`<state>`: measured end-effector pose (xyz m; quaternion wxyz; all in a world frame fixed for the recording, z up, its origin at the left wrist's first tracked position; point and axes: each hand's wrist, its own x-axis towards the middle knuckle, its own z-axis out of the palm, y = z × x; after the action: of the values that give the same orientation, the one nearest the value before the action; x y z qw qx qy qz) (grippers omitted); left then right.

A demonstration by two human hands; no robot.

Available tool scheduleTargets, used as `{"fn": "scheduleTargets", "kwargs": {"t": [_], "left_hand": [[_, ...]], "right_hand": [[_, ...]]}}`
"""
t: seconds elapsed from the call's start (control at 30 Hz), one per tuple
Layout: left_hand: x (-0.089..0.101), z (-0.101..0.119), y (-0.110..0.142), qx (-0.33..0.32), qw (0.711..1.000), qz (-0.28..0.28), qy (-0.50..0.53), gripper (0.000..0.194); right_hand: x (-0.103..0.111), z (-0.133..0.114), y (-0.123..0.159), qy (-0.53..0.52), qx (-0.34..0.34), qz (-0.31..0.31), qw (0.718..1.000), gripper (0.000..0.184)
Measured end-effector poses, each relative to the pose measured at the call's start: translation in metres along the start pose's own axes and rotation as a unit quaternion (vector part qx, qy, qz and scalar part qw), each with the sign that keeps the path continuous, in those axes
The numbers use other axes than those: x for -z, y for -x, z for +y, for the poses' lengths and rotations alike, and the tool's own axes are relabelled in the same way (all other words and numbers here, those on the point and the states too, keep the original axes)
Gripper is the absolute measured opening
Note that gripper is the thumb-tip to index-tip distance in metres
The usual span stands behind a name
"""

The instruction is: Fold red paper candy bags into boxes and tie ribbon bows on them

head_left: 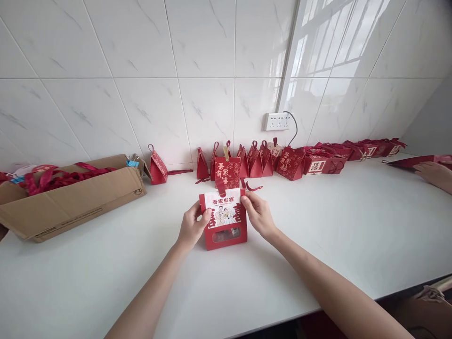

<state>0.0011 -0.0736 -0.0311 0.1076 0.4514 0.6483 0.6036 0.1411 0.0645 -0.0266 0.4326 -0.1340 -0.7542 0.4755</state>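
A red gift box (226, 240) with a white printed panel showing a couple stands upright on the white table, in front of me. My left hand (192, 223) grips its left edge, thumb on the front. At the upper right edge, my right hand (259, 212) pinches the box near its top. Something dark shows through the clear window low on the front. A dark red ribbon loop (221, 186) rises from the top edge. Right behind stands another red box (228, 172) with gold lettering, partly hidden by the one I hold.
Several red triangular boxes (254, 162) line the tiled wall. Red boxes with ribbons (319, 165) stand further right. A cardboard box (74, 214) of red ribbons is at left. Another person's hand (436, 173) touches a red piece (409, 164) at far right. A power socket (277, 121) is on the wall.
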Motion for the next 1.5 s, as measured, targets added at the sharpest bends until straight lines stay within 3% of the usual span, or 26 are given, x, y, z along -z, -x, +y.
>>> {"fn": "scheduleTargets", "kwargs": {"t": [0.13,0.23,0.37,0.57,0.7,0.9,1.17,1.37,1.5], "left_hand": [[0.000,-0.001,-0.001,-0.008,1.000,0.000,-0.009,0.034],[0.000,-0.001,-0.001,-0.006,1.000,0.002,-0.016,0.034],[-0.001,-0.001,-0.001,-0.007,1.000,0.001,-0.014,0.036],[-0.001,0.000,0.000,0.005,1.000,0.010,-0.024,0.037],[0.000,-0.002,-0.001,0.000,1.000,0.007,-0.019,0.036],[0.001,-0.002,-0.002,-0.003,1.000,0.002,-0.016,0.033],[0.000,-0.001,-0.002,0.005,1.000,0.003,-0.021,0.035],[0.000,-0.002,-0.002,0.002,0.999,0.009,-0.038,0.037],[-0.001,0.000,-0.002,-0.003,1.000,-0.006,-0.028,0.040]], "right_hand": [[-0.001,0.001,0.000,-0.046,-0.027,0.017,0.998,0.046],[0.000,0.002,0.000,-0.066,0.003,-0.003,0.998,0.045],[0.005,-0.001,0.000,0.019,0.058,-0.022,0.998,0.038],[0.013,-0.007,-0.005,-0.020,0.035,-0.080,0.996,0.031],[0.014,-0.008,-0.002,-0.036,0.041,-0.109,0.993,0.037],[0.008,-0.010,0.001,0.053,0.031,-0.058,0.996,0.046],[0.014,-0.009,0.002,0.051,0.051,-0.085,0.994,0.043],[0.014,-0.039,-0.015,0.053,0.106,-0.008,0.993,0.031],[-0.001,-0.064,-0.030,0.064,0.112,-0.077,0.989,0.031]]}}
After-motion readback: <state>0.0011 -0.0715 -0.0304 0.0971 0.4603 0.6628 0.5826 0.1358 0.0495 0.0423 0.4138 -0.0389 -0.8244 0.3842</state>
